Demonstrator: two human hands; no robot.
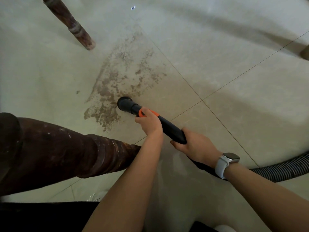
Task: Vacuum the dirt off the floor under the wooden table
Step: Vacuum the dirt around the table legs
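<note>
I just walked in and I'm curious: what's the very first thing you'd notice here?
The big brown patch of dirt spread over the pale tiled floor in the middle jumps out first. Right at its lower edge sits the round black vacuum nozzle, with both hands on the wand: the left hand near the orange collar, the right hand further back. A thick dark wooden table leg lies across the lower left.

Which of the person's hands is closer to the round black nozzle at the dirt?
The left hand. It grips the wand just behind the nozzle, at the orange collar. The right hand holds the wand farther back, toward the ribbed hose.
</note>
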